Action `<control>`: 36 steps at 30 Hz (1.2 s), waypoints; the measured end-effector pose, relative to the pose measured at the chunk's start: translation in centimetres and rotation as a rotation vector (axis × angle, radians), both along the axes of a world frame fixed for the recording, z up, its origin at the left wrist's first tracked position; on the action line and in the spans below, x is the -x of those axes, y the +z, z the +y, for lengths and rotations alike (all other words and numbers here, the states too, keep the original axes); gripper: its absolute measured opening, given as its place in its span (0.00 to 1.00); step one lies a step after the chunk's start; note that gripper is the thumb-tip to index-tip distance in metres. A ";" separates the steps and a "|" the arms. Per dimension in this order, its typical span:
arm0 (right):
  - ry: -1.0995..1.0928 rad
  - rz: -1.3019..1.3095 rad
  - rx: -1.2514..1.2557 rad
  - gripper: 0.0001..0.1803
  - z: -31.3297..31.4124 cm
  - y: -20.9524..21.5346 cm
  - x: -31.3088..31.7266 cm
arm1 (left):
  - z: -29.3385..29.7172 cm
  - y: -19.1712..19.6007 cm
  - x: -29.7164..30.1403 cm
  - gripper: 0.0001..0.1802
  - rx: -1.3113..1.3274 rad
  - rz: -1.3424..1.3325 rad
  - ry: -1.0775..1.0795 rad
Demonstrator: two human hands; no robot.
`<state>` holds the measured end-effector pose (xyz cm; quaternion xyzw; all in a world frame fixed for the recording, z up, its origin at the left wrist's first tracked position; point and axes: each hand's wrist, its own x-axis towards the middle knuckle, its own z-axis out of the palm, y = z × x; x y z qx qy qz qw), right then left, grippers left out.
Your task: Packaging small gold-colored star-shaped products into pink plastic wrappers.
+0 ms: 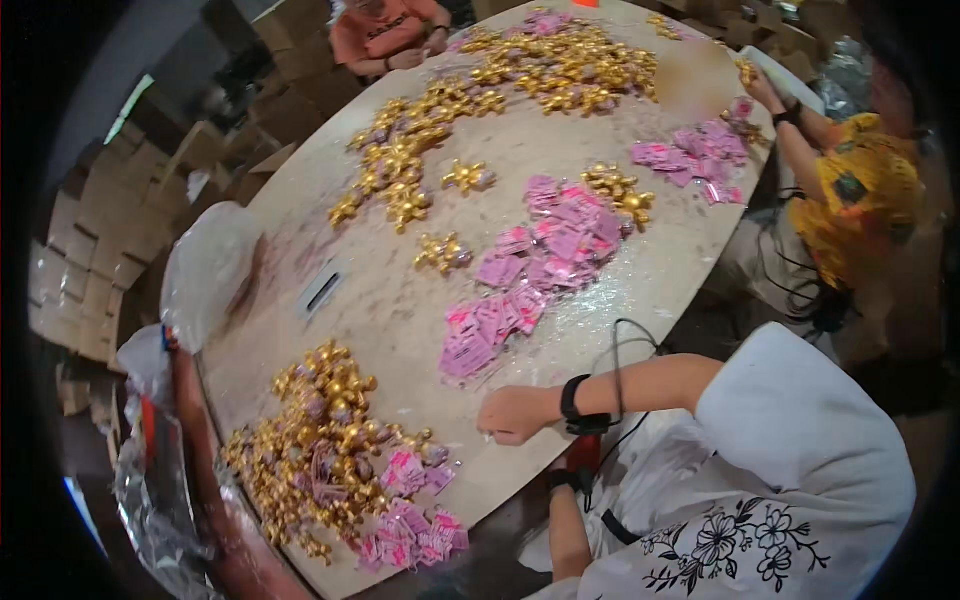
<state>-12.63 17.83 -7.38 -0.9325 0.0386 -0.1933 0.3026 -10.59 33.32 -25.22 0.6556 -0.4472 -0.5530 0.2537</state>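
My right hand (515,415) rests near the table's edge with its fingers curled closed. A tiny pale bit shows at its fingertips, too small to name. My left forearm (570,540) hangs below the edge, a black band at its wrist; the left hand's fingers are hidden. Just beyond my right hand lies a heap of small pink printed packets (470,340). To the left is a big pile of shiny gold, round-lobed figures (320,430), with more pink packets (415,535) beside it. Two separate gold figures (442,254) lie mid-table.
A long gold pile (560,65) covers the table's far side. A flat grey piece with a black strip (320,290) lies at left. A clear plastic bag (210,275) hangs over the left edge. Co-workers in yellow (870,200) and orange (390,35) sit around. Cartons (100,240) stand behind.
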 end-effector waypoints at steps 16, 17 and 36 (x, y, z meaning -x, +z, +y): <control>-0.035 -0.041 -0.146 0.07 0.4 2.3 -2.0 | 4.3 -1.3 2.7 0.24 0.094 -0.303 0.099; 0.010 -0.052 -0.157 0.07 0.3 2.2 -2.0 | 3.8 -0.8 2.6 0.24 0.114 -0.303 0.098; 0.051 -0.158 0.064 0.09 1.1 1.3 -1.2 | 0.6 19.7 4.7 0.19 0.071 0.270 0.261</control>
